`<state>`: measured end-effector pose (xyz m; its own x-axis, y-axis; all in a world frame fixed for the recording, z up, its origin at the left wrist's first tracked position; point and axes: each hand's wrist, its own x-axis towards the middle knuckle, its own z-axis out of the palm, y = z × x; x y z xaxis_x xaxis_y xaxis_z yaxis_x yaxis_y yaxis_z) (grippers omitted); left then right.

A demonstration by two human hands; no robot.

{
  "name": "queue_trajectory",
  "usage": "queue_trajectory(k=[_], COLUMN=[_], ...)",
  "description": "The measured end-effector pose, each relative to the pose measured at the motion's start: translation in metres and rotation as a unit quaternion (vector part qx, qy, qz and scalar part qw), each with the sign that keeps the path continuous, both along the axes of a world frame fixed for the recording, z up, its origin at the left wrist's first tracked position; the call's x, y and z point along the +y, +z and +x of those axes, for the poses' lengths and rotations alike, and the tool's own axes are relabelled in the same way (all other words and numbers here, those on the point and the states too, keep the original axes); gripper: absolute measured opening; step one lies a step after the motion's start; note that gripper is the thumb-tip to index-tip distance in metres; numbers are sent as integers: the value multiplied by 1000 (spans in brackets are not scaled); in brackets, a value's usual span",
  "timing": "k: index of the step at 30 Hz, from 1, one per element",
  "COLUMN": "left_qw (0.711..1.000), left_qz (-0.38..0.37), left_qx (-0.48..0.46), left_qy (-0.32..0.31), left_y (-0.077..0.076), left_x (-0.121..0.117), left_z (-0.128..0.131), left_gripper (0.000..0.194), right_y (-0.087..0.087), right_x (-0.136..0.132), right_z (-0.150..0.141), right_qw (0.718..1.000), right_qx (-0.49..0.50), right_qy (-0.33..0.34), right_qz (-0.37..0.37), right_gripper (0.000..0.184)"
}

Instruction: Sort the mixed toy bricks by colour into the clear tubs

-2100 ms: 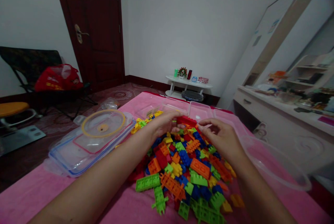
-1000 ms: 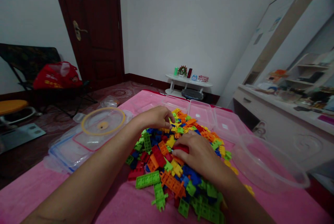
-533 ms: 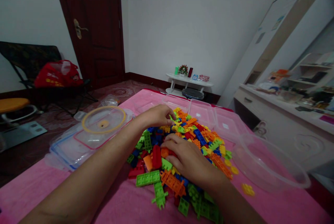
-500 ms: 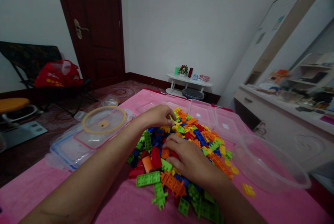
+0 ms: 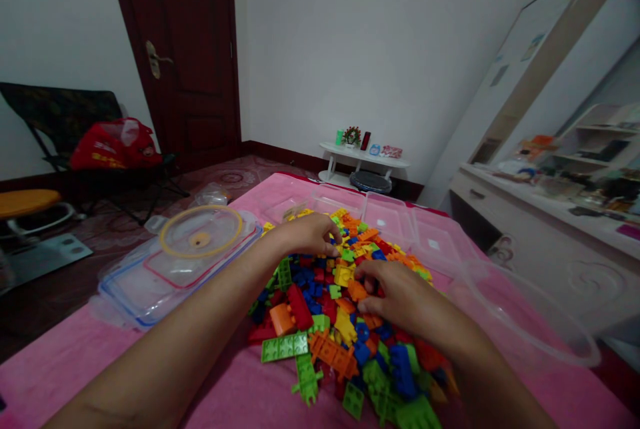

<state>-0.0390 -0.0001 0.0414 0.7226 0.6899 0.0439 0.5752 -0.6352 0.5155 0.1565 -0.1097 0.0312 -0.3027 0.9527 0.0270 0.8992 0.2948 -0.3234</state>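
Observation:
A large heap of colourful toy building bricks lies on the pink cloth. My left hand is over the far left part of the heap, its fingers bent down and apart, close to yellow and green bricks. To its right, my right hand rests on the heap with thumb and forefinger apart, beside an orange brick. A yellow brick lies between the hands. In front are a green plate brick and an orange brick with side pegs. The undersides of both hands are hidden.
Clear plastic boxes line the far side of the heap. At the right stands a round clear tub. Stacked clear lids, one with a yellow ring, lie at the left by the table edge.
My right hand has moved to the right across the heap, shifting bricks and uncovering yellow and orange ones. My left hand has moved slightly right and nearer.

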Motion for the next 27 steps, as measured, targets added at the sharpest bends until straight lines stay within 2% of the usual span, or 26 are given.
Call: queue_trajectory(k=[2,6,9,13,17,22,25,27], left_qw=[1000,998,997,996,996,986,982,985], left_qz=[2,52,81,87,66,98,99,105], left_qx=[-4,-1,1,-33,-44,-45,-54,-61], left_qy=[-14,-27,-5,16,33,127,151,127], left_y=[-6,-15,-17,-10,-5,-11,-15,-15], left_x=[3,4,-1,-9,-6,13,19,17], left_z=[1,4,8,15,14,4,2,5], left_gripper=[43,50,41,28,26,28,28,31], right_y=[3,8,10,14,14,10,9,5], right_x=[2,3,6,11,16,18,21,26], right_z=[-3,-14,-15,-6,9,27,34,37], right_qw=[1000,994,983,968,979,997,995,990], right_qx=[15,64,120,155,129,52,32,37], right_qy=[-15,-31,-39,-67,-80,-63,-88,-115], right_qz=[23,83,137,185,140,12,26,76], right_gripper=[26,12,10,14,15,18,21,21])
